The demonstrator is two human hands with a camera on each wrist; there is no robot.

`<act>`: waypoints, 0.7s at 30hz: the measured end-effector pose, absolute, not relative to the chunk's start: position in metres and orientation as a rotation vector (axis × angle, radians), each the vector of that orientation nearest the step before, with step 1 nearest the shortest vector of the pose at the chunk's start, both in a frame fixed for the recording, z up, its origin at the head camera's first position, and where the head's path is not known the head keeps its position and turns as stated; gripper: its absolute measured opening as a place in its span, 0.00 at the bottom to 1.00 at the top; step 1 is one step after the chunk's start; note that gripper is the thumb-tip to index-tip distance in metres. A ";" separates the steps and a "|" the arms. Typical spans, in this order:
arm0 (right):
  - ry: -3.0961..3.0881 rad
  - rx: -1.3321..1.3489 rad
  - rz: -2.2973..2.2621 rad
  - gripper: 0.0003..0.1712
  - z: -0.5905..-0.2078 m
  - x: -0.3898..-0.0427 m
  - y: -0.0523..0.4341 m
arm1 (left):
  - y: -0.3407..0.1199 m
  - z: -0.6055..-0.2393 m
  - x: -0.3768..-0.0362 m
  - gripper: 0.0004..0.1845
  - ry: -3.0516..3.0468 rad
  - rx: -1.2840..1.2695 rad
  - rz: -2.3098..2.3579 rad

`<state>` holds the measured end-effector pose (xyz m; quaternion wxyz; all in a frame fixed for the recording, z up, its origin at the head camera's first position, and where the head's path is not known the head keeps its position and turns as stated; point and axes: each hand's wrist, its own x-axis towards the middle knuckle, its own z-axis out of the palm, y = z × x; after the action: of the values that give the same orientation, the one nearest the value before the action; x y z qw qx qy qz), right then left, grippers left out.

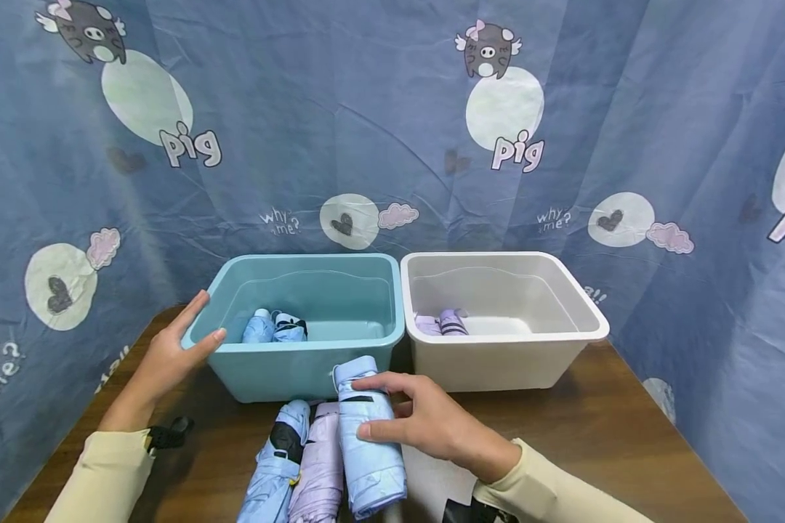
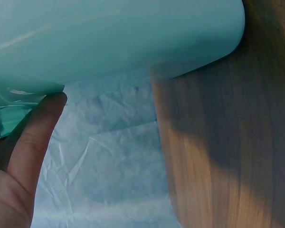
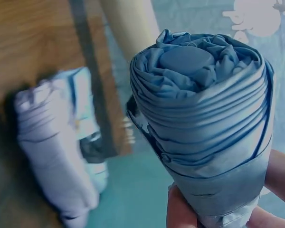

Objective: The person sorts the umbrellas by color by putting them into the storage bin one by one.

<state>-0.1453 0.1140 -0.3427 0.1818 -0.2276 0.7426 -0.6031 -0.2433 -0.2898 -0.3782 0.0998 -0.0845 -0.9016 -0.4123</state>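
Observation:
A folded light blue umbrella (image 1: 369, 450) is gripped in my right hand (image 1: 425, 421), thumb on one side and fingers on the other, raised above the table. The right wrist view shows the gathered end of this blue umbrella (image 3: 204, 114) close up. My left hand (image 1: 176, 349) rests on the left rim of the teal bin (image 1: 301, 370), fingers spread and nearly straight. On the table, a folded lilac umbrella (image 1: 318, 465) lies beside another blue umbrella (image 1: 275, 465) with a black patch. Inside the teal bin are two blue umbrellas (image 1: 259, 328).
To the right of the teal bin stands a white bin (image 1: 497, 363) with lilac umbrellas (image 1: 453, 323) in it. Both bins stand on a brown wooden table (image 1: 589, 428), against a blue printed curtain (image 1: 392, 145).

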 end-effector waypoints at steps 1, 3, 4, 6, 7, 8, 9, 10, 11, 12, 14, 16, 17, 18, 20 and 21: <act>2.094 -0.647 -1.704 0.28 -0.338 -0.146 0.113 | -0.290 -0.379 -0.244 0.43 -2.659 -0.252 -1.220; 2.096 -0.669 -1.709 0.28 -0.329 -0.148 0.109 | -0.289 -0.379 -0.244 0.43 -2.654 -0.240 -1.211; 2.098 -0.676 -1.711 0.28 -0.325 -0.149 0.108 | -0.289 -0.379 -0.244 0.43 -2.653 -0.237 -1.208; 2.109 -0.686 -1.715 0.28 -0.318 -0.152 0.105 | -0.289 -0.380 -0.244 0.44 -2.657 -0.233 -1.210; 2.118 -0.688 -1.717 0.28 -0.314 -0.154 0.103 | -0.289 -0.380 -0.244 0.44 -2.661 -0.231 -1.210; 2.130 -0.691 -1.719 0.28 -0.311 -0.157 0.101 | -0.289 -0.380 -0.243 0.44 -2.663 -0.229 -1.208; 2.145 -0.690 -1.719 0.28 -0.307 -0.159 0.099 | -0.289 -0.381 -0.243 0.44 -2.663 -0.230 -1.208; 2.164 -0.690 -1.720 0.28 -0.304 -0.162 0.097 | -0.289 -0.381 -0.243 0.44 -2.662 -0.232 -1.208; 2.188 -0.690 -1.718 0.28 -0.300 -0.165 0.095 | -0.289 -0.381 -0.243 0.44 -2.660 -0.234 -1.208; 2.215 -0.687 -1.717 0.28 -0.297 -0.169 0.092 | -0.289 -0.381 -0.243 0.44 -2.655 -0.238 -1.210; 2.258 -0.685 -1.722 0.28 -0.290 -0.177 0.087 | -0.290 -0.381 -0.244 0.44 -2.647 -0.243 -1.209; 2.287 -0.659 -1.732 0.27 -0.283 -0.186 0.081 | -0.290 -0.381 -0.245 0.44 -2.645 -0.244 -1.210; 2.294 -0.641 -1.739 0.27 -0.281 -0.191 0.078 | -0.290 -0.381 -0.246 0.43 -2.641 -0.249 -1.213; 2.298 -0.622 -1.748 0.27 -0.278 -0.196 0.076 | -0.290 -0.380 -0.247 0.43 -2.637 -0.251 -1.219; 2.278 -0.580 -1.770 0.27 -0.275 -0.204 0.069 | -0.291 -0.381 -0.245 0.43 -2.641 -0.247 -1.225; 2.278 -0.566 -1.776 0.27 -0.274 -0.208 0.066 | -0.292 -0.382 -0.244 0.43 -2.641 -0.245 -1.231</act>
<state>-0.2077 0.0665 -0.2736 0.0988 -0.1915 0.7701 -0.6004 -0.2437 -0.2918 -0.3818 0.1085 -0.0834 -0.8978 -0.4186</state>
